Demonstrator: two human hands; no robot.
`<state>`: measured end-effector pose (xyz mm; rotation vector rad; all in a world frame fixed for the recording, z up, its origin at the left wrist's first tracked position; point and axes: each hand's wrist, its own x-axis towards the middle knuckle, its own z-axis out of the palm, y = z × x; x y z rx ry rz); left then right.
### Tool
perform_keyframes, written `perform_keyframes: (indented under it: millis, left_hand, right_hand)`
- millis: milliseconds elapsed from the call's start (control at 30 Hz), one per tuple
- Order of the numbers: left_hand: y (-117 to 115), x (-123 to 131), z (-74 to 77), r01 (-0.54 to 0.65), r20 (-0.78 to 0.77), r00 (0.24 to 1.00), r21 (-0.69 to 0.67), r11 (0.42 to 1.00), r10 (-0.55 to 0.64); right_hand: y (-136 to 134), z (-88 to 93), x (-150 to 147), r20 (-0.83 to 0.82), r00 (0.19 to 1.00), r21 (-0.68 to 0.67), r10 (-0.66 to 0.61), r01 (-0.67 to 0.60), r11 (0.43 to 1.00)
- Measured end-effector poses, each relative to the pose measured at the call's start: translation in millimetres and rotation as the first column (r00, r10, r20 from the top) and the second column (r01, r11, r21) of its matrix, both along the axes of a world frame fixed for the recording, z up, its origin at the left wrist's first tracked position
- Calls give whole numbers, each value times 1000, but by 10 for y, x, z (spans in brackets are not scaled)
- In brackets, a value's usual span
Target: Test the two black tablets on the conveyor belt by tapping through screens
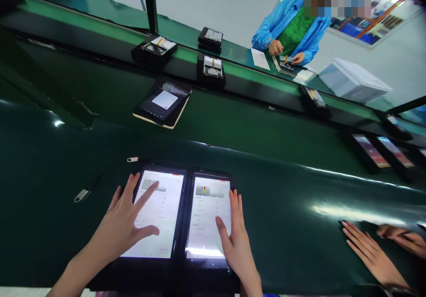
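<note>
Two lit tablets lie side by side on the dark green bench. My left hand (124, 219) is spread over the left tablet (163, 217), its index fingertip at the small pictures near the top of the screen. My right hand (235, 239) rests at the right edge of the right tablet (204, 217), fingers along the frame and thumb over the screen. Both screens show a white page with a row of small images and short text lines. Neither hand grips anything.
Small metal-ended sticks (81, 195) lie left. Behind are a tablet on a pad (162, 102) and opened devices on black blocks (211, 71). A person in blue (293, 26) works across the line; another person's hands (372, 252) rest at right.
</note>
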<state>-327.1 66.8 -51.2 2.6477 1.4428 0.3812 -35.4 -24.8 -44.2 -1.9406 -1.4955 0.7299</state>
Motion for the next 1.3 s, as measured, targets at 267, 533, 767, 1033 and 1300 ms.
perform_keyframes:
  millis: [267, 533, 767, 1033, 1300]
  left_hand:
    - [-84, -136, -61, 22, 52, 998, -56, 998, -19]
    - [80, 460, 239, 255, -12, 967, 122, 959, -256]
    - [25, 897, 428, 471, -50, 882, 112, 875, -469]
    - [33, 867, 388, 357, -27, 934, 126, 926, -356]
    - [109, 848, 311, 371, 90, 926, -55, 927, -366]
  right_hand:
    - [-19, -34, 62, -202, 974, -65, -103, 91, 994]
    - [172, 3, 209, -428, 886, -22, -182, 191, 981]
    - [182, 20, 242, -479, 851, -12, -215, 239, 971]
    - [285, 58, 358, -482, 854, -4, -194, 220, 976]
    - [320, 106, 411, -432, 890, 9, -148, 169, 986]
